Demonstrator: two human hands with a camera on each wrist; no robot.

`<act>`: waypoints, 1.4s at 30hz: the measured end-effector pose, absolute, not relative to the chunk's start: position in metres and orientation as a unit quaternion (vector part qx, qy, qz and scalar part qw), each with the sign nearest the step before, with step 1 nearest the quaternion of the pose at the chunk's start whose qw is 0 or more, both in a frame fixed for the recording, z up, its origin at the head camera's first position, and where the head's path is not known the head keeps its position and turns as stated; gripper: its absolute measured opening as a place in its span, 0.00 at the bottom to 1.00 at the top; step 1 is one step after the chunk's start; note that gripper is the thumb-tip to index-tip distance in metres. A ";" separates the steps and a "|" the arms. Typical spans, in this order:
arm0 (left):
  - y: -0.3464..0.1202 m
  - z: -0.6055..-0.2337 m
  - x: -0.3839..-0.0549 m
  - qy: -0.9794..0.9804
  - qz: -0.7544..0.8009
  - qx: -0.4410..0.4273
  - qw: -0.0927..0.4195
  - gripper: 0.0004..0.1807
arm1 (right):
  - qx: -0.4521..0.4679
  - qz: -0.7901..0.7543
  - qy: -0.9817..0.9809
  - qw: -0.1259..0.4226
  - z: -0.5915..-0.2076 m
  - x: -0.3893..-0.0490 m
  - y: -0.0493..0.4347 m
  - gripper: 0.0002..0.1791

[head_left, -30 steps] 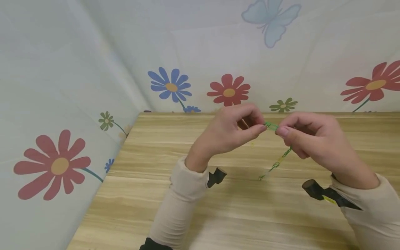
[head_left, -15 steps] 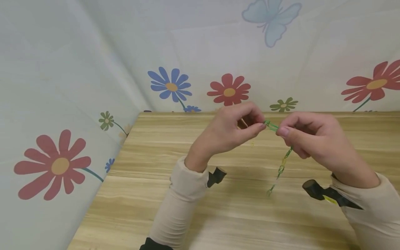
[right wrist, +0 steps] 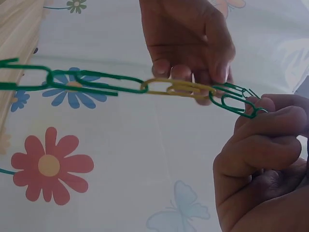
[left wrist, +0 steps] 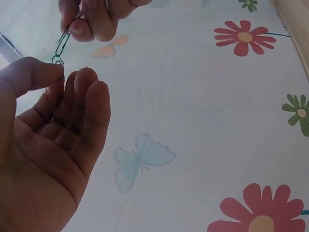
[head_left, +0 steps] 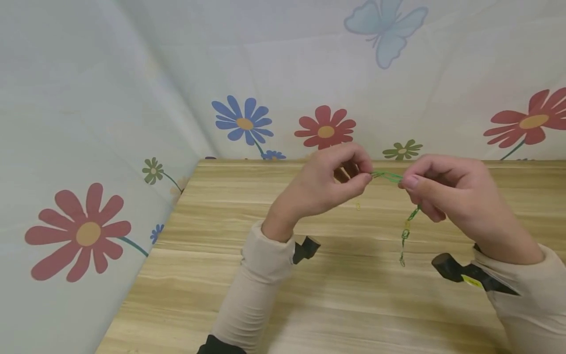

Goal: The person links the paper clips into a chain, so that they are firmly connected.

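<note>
Above the table, my left hand (head_left: 329, 184) pinches a green paper clip between thumb and forefinger. My right hand (head_left: 451, 196) pinches the other side, and green paper clips (head_left: 387, 176) stretch between the fingertips. Below my right hand dangles a chain of linked paper clips (head_left: 405, 235), mostly green with a yellow one. Seen from the right wrist, the yellow paper clip (right wrist: 178, 88) sits between green ones. The left wrist view shows a green paper clip (left wrist: 62, 44) spanning the two hands. Fingertips hide exactly how the pinched clips are joined.
The wooden table (head_left: 336, 305) lies beneath both hands. A small yellow thing (head_left: 358, 206) shows below my left hand, too faint to tell whether it hangs or lies. A pale cloth (head_left: 274, 64) with printed flowers and a butterfly stands behind and at the left.
My right hand has shifted slightly right, widening the gap between the fingertips. The dangling paper clip chain has swung right and hangs closer to vertical. My left hand has barely moved.
</note>
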State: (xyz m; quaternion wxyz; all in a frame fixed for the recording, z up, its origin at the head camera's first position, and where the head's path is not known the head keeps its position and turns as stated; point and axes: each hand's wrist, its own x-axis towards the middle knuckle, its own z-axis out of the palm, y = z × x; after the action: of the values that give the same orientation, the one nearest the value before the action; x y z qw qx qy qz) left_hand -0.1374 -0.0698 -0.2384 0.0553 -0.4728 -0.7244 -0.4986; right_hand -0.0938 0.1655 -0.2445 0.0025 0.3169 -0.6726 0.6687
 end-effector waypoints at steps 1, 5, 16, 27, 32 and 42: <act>-0.071 -0.238 -0.137 -0.717 -0.514 -0.468 0.050 0.03 | 0.316 0.663 -0.678 -0.003 -0.245 -0.095 0.166 0.05; -0.074 -0.237 -0.135 -0.682 -0.571 -0.456 0.027 0.02 | 0.324 0.634 -0.701 -0.035 -0.249 -0.100 0.166 0.06; -0.065 -0.233 -0.127 -0.616 -0.648 -0.448 0.021 0.06 | 0.401 0.579 -0.704 -0.091 -0.254 -0.105 0.160 0.16; -0.052 -0.231 -0.119 -0.609 -0.626 -0.482 0.067 0.08 | 0.432 0.677 -0.588 -0.100 -0.253 -0.102 0.151 0.16; -0.050 -0.231 -0.120 -0.599 -0.630 -0.488 0.080 0.08 | 0.417 0.719 -0.545 -0.108 -0.254 -0.104 0.150 0.15; -0.047 -0.271 -0.161 -0.673 -0.631 -0.385 0.018 0.10 | 0.379 0.774 -0.504 -0.057 -0.251 -0.104 0.167 0.12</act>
State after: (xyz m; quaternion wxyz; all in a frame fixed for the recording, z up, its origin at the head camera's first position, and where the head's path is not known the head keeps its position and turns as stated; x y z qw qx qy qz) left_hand -0.1614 -0.0475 -0.2708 0.0185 -0.3848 -0.6732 -0.6312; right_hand -0.1042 0.1673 -0.2511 -0.0574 0.3791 -0.5039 0.7740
